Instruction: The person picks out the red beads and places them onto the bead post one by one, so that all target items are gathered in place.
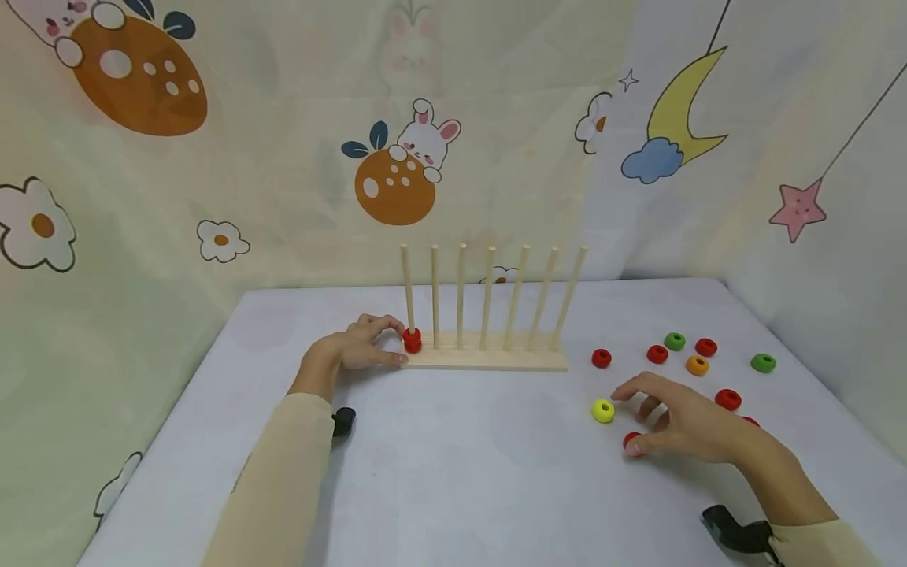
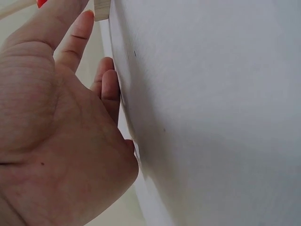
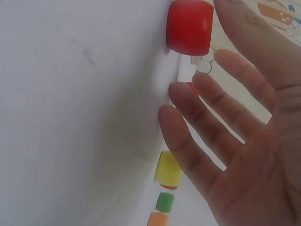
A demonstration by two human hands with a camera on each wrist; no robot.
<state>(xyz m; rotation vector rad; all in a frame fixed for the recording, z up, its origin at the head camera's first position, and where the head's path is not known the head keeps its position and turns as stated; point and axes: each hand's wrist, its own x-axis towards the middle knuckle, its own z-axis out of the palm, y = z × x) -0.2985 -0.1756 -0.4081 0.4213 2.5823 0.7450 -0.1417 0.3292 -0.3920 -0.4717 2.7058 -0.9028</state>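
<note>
My left hand (image 1: 364, 344) is at the left end of a wooden peg rack (image 1: 489, 360), with thumb in front and fingers behind, holding that end. Two red beads appear stacked on the rack's leftmost peg (image 1: 408, 287), right by the fingertips. In the left wrist view the left hand (image 2: 61, 127) reaches to the base's corner (image 2: 102, 9). On the right, my right hand (image 1: 690, 421) hovers low with fingers spread; its thumb is at a red bead (image 1: 631, 441) on the table. The right wrist view shows this red bead (image 3: 190, 28) beside the thumb. A yellow bead (image 1: 603, 410) lies near the index fingertip.
Loose beads lie on the white table (image 1: 453, 472) around the right hand: red (image 1: 601, 358), green (image 1: 675, 341), orange (image 1: 697, 365), another green (image 1: 763, 363) and several more red. Upright pegs rise along the rack. A patterned cloth (image 1: 298, 157) hangs behind the table.
</note>
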